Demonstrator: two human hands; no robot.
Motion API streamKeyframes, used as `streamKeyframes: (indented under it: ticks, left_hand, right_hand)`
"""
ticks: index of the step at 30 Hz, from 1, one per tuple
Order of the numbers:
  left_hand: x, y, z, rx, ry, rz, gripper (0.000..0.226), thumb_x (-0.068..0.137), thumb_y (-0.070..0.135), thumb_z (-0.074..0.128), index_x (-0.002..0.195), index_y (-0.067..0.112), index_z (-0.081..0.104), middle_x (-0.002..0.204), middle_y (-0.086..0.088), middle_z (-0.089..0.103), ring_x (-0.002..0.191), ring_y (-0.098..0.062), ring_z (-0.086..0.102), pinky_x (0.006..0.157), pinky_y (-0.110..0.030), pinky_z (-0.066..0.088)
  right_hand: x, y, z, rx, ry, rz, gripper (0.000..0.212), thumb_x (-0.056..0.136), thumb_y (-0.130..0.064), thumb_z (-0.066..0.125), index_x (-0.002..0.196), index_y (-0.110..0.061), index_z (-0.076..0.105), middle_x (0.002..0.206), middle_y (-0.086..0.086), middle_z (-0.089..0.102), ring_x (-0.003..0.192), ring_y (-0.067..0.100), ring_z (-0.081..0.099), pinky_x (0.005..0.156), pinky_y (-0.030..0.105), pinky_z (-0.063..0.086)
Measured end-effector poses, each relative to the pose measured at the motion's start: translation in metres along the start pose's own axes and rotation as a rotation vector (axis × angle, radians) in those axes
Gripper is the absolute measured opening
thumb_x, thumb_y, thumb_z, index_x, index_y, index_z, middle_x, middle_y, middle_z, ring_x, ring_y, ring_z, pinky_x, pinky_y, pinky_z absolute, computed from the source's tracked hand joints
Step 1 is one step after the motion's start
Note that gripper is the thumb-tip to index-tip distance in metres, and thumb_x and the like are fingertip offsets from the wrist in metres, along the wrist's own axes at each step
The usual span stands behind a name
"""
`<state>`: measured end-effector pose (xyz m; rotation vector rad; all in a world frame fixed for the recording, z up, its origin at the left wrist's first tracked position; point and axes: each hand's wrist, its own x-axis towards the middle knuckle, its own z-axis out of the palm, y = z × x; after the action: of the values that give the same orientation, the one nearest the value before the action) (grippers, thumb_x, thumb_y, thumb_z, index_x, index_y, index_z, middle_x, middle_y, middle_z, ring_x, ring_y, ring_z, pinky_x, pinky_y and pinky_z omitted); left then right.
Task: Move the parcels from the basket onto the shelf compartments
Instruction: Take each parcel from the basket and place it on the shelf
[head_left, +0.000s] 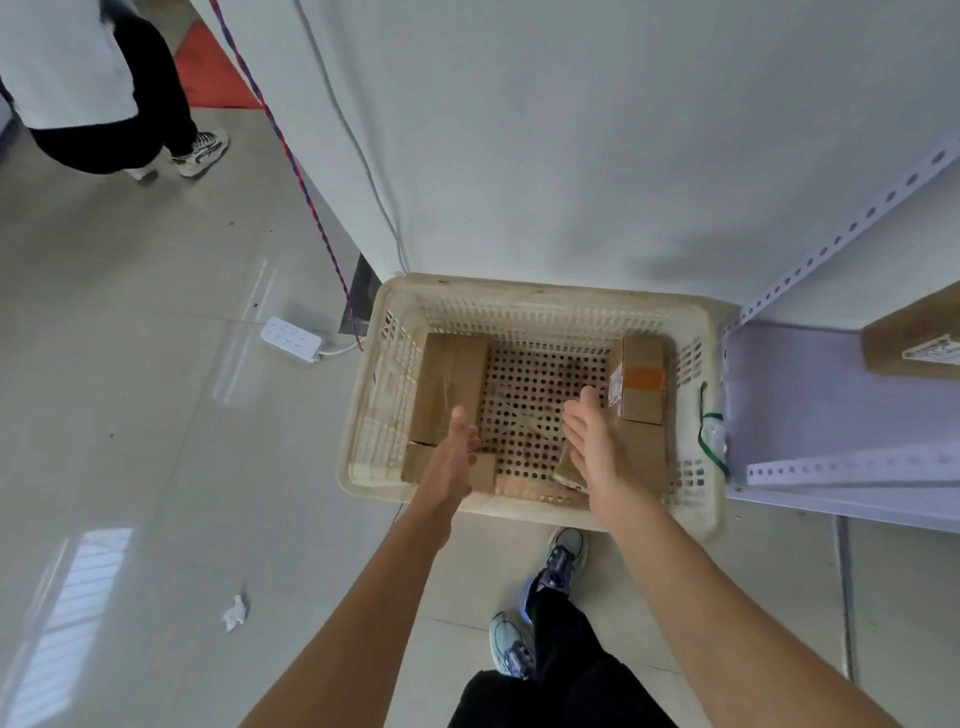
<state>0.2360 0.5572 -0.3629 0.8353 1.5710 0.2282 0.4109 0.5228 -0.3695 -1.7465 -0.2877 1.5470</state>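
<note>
Head view, looking straight down: the basket (519, 291) sits on the floor against the wall, directly ahead of the person, and both arms reach into it. The left hand (454, 452) and the right hand (592, 441) are both spread, fingers straight, palms turned toward each other with a bare stretch of the perforated basket floor between them; neither holds anything. The parcels lie along the two side walls, not in that gap. On the left, the long brown parcel (449, 387) runs lengthwise away from the person, and the left fingertips sit over its near end; whether they touch it I cannot tell. A small box (415, 462) lies at the near left corner, partly covered by the left wrist. On the right, the orange-taped parcel (643, 384) lies just beyond the right thumb, its long axis also pointing away, with another brown parcel (644, 447) nearer, beside the right palm, and a flat packet (566, 470) leaning just under that hand. The shelf (805, 395) stands immediately to the right of the basket, a boxed parcel (914, 343) already on it. The right hand appears closer both to the right-hand stack and to the shelf, so a pick from that side would likely mean the shorter carry; the long left parcel would probably want both hands closing across its narrow width.
</note>
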Motion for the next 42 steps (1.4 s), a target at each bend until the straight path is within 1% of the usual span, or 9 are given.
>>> streamKeyframes:
  ticks: [5,10,14,21,25,31,35,39,42]
  left_hand:
    - [0.065,-0.005,-0.022,-0.002,0.053,-0.079,0.081,0.105,0.074,0.022,0.152,0.016,0.053,0.160,-0.007,0.051,0.148,-0.028,0.046,0.121,-0.056,0.037]
    - [0.131,-0.016,-0.047,-0.010,0.051,-0.125,0.089,0.100,0.081,0.020,0.166,0.023,0.035,0.173,-0.003,0.033,0.160,-0.028,0.029,0.128,-0.062,0.024]
    - [0.208,-0.031,-0.061,0.016,0.038,-0.115,0.081,0.106,0.073,0.019,0.169,0.023,0.026,0.176,-0.001,0.026,0.162,-0.026,0.023,0.130,-0.056,0.021]
    - [0.336,-0.060,-0.072,0.150,0.062,-0.145,0.073,0.110,0.064,0.019,0.167,0.020,0.030,0.170,-0.009,0.035,0.156,-0.033,0.035,0.127,-0.052,0.028]
    - [0.385,-0.067,-0.068,0.183,0.155,-0.198,0.075,0.102,0.069,0.020,0.166,0.030,0.032,0.168,-0.004,0.038,0.153,-0.033,0.037,0.124,-0.061,0.028]
    - [0.423,-0.082,-0.069,0.072,0.147,-0.274,0.075,0.108,0.068,0.024,0.169,0.025,0.024,0.175,0.001,0.027,0.161,-0.024,0.025,0.132,-0.049,0.016]
    - [0.429,-0.087,-0.072,0.054,0.102,-0.269,0.079,0.107,0.072,0.023,0.169,0.024,0.023,0.176,-0.004,0.025,0.162,-0.027,0.023,0.133,-0.050,0.016]
    - [0.420,-0.082,-0.074,-0.017,0.059,-0.281,0.089,0.099,0.084,0.024,0.168,0.029,0.026,0.175,-0.001,0.027,0.162,-0.026,0.024,0.132,-0.054,0.017]
    - [0.405,-0.079,-0.078,-0.106,0.060,-0.243,0.105,0.082,0.097,0.032,0.165,0.033,0.035,0.171,0.003,0.037,0.158,-0.024,0.033,0.130,-0.056,0.023]
  right_hand:
    - [0.055,0.014,0.027,-0.043,-0.025,0.063,0.071,0.110,-0.060,0.023,0.162,-0.013,0.035,0.168,0.004,0.037,0.154,0.019,0.035,0.130,0.043,0.021]
    - [0.110,0.042,0.055,-0.073,-0.010,0.126,0.071,0.109,-0.062,0.025,0.161,-0.015,0.037,0.168,0.003,0.038,0.153,0.019,0.037,0.130,0.045,0.022]
    - [0.165,0.066,0.082,-0.063,0.012,0.173,0.072,0.109,-0.063,0.026,0.163,-0.016,0.035,0.168,0.003,0.037,0.154,0.018,0.036,0.130,0.046,0.021]
    - [0.263,0.106,0.130,-0.050,0.061,0.264,0.075,0.105,-0.069,0.030,0.163,-0.022,0.035,0.170,0.001,0.033,0.156,0.021,0.032,0.129,0.051,0.020]
    - [0.309,0.121,0.148,-0.050,0.082,0.285,0.081,0.103,-0.073,0.032,0.166,-0.021,0.028,0.173,0.002,0.027,0.157,0.021,0.029,0.129,0.051,0.020]
    - [0.352,0.131,0.161,-0.002,0.085,0.298,0.077,0.105,-0.069,0.027,0.168,-0.024,0.018,0.175,0.001,0.016,0.160,0.023,0.019,0.130,0.048,0.016]
    - [0.364,0.133,0.168,0.000,0.091,0.327,0.084,0.102,-0.076,0.027,0.168,-0.026,0.015,0.176,0.001,0.016,0.161,0.024,0.018,0.131,0.049,0.014]
    - [0.364,0.130,0.168,0.025,0.098,0.329,0.085,0.101,-0.077,0.026,0.168,-0.027,0.016,0.175,0.001,0.019,0.161,0.023,0.020,0.131,0.051,0.013]
    - [0.349,0.124,0.164,0.062,0.111,0.314,0.087,0.098,-0.080,0.025,0.168,-0.029,0.014,0.175,0.001,0.017,0.161,0.024,0.018,0.131,0.053,0.012]
